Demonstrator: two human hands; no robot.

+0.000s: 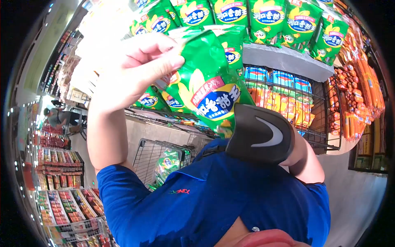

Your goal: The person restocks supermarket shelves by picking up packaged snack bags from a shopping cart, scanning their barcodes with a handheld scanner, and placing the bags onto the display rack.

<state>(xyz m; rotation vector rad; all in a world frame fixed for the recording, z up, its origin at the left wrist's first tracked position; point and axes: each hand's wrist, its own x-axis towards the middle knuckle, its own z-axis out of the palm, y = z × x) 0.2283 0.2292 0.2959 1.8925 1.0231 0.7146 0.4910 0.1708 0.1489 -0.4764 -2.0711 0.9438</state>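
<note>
My left hand [144, 68] is raised, its thumb and fingers pinching the top corner of a green snack bag [214, 78]. The bag hangs with its printed front towards me, showing yellow corn and a blue label. My right forearm [306, 158] goes behind a black cover with a grey swoosh [261, 136], beside the bag's lower edge. The right hand itself is hidden there. Several matching green bags [195, 12] stand in rows just beyond my left hand.
A wire shopping cart [142, 158] with green bags inside stands by my left side. Beyond the held bag, a black wire rack [333, 119] holds orange and blue packets. Orange packages [358, 86] hang at the right. Shelves of goods [68, 206] and a person [57, 117] are at the left.
</note>
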